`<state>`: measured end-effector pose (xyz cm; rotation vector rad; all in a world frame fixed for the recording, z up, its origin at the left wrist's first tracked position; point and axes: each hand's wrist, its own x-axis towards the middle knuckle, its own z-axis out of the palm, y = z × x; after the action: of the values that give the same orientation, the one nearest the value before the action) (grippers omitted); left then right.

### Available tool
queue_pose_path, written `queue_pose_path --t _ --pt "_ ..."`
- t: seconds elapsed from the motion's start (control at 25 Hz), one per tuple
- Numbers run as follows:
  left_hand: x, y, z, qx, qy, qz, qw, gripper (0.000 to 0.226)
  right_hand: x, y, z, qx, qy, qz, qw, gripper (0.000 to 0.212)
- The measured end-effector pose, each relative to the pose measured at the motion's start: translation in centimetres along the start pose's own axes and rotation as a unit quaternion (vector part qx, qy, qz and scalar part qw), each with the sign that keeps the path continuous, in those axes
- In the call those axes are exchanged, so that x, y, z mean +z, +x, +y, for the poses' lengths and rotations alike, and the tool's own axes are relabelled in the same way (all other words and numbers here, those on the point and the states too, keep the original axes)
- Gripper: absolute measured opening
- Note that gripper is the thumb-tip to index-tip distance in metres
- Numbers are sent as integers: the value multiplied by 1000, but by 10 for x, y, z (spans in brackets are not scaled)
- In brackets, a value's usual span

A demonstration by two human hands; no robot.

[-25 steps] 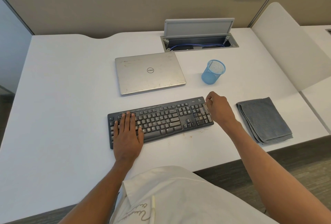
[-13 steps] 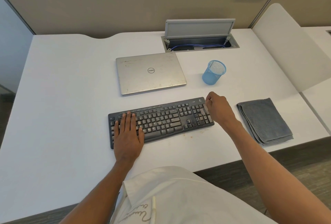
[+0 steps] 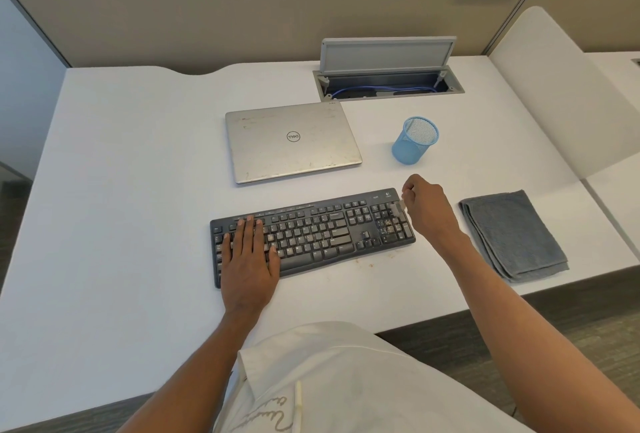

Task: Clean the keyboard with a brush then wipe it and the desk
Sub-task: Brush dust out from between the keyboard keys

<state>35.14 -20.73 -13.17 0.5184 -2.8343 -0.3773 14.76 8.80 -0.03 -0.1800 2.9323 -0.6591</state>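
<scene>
The left hand (image 3: 247, 259) lies flat, palm down, on the left end of the keyboard (image 3: 329, 231). Its fingers are straight and close together, pointing away from the body, with the thumb out to the right. Its forearm runs straight back to the torso. The right hand (image 3: 427, 205) is at the keyboard's far right corner, fingers curled, pinching a brush (image 3: 396, 209). Its forearm runs back and to the right.

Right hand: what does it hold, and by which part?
The right hand grips a small brush by its handle, hidden in the fist; the bristle end shows over the keyboard.
</scene>
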Motion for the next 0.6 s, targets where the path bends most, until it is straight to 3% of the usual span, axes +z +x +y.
queue_pose_path --t 0.36,0.6 --pt "0 0 0 -2 4 -9 1000 63 2 -6 12 5 -28 -16 999 12" --pt "-1 0 1 -1 5 -9 1000 63 3 -8 11 -1 20 3 1000 17"
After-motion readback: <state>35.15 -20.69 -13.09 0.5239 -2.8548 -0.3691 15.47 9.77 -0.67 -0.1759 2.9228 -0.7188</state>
